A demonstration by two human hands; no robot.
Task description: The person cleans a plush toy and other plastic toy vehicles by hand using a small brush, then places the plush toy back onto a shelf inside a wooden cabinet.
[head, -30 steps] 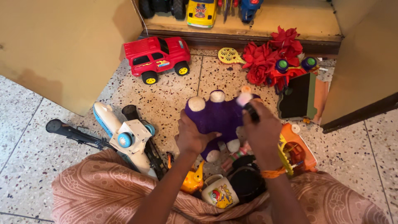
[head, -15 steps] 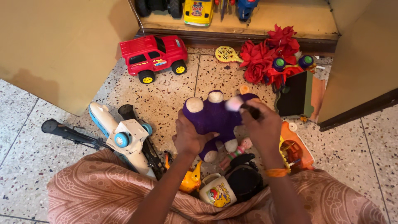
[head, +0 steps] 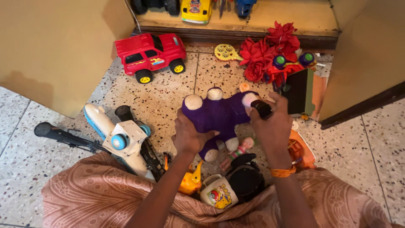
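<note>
Now a purple soft toy (head: 219,114) is held tight by the left hand (head: 188,136). A small black brush (head: 262,109) is gripped in the right hand (head: 272,126), right beside the toy.

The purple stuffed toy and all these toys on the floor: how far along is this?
Done, by the look of it: a few toy vehicles sit on the cupboard shelf. In hand: the left hand grips the purple stuffed toy; the right hand holds a small black brush against it. Left: the red truck, red flowers and toy airplane lie on the floor.
</note>
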